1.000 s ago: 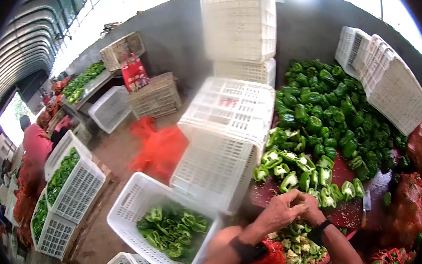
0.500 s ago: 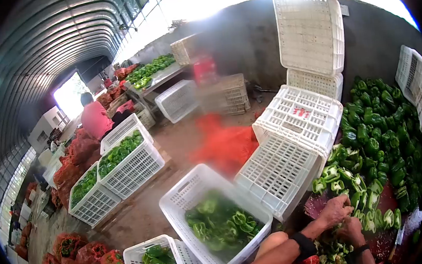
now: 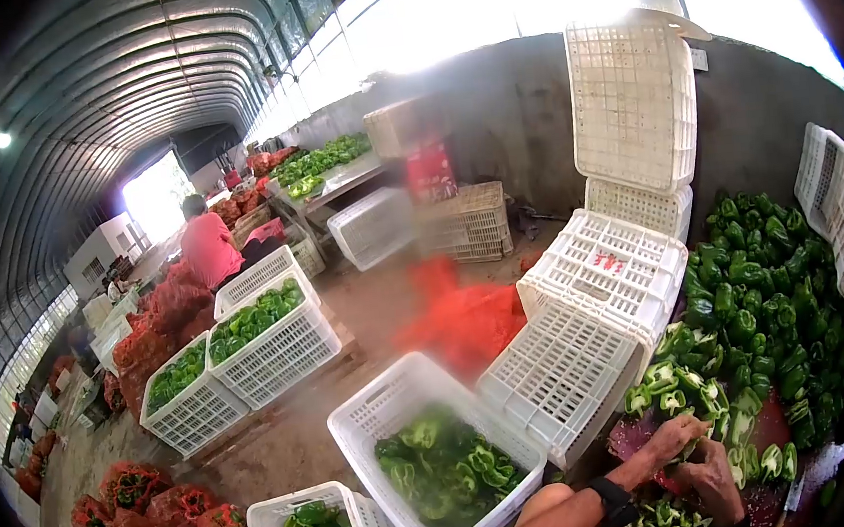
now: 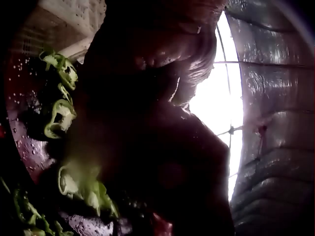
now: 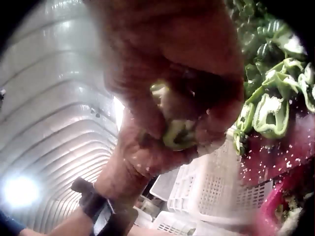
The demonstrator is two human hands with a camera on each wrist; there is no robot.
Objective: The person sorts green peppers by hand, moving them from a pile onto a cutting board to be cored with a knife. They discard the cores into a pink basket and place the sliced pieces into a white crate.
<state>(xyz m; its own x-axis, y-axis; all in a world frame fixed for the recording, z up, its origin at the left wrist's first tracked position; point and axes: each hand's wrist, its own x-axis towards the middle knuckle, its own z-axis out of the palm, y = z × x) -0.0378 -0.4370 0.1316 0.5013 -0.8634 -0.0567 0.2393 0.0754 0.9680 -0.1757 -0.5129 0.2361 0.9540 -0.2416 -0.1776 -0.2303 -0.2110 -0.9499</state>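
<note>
Bent fingers meet over cut produce in a long, arched shed, where a worker's left hand [image 3: 673, 437] and right hand [image 3: 714, 479] come together around a small, pale-green piece of cut pepper [image 5: 179, 135]. Both hands curl in and pinch the piece between them; the left wrist view is too dark to show how each finger lies. A black wristband [image 3: 614, 504] circles the left wrist. Beneath the hands lie pale green-and-white pepper trimmings [image 3: 670, 518], and just beyond, halved green peppers [image 3: 673, 400] rest on a dark red surface [image 3: 630, 436], beside a heap of glossy whole green peppers [image 3: 767, 304]. A knife with a narrow metal blade [image 3: 796, 494] lies to the right of the hands. To their left, a white perforated plastic crate [image 3: 353, 415] holds more cut green peppers [image 3: 452, 467], while farther off, a person in a pink shirt [image 3: 208, 250] sits near filled crates [image 3: 274, 349]
</note>
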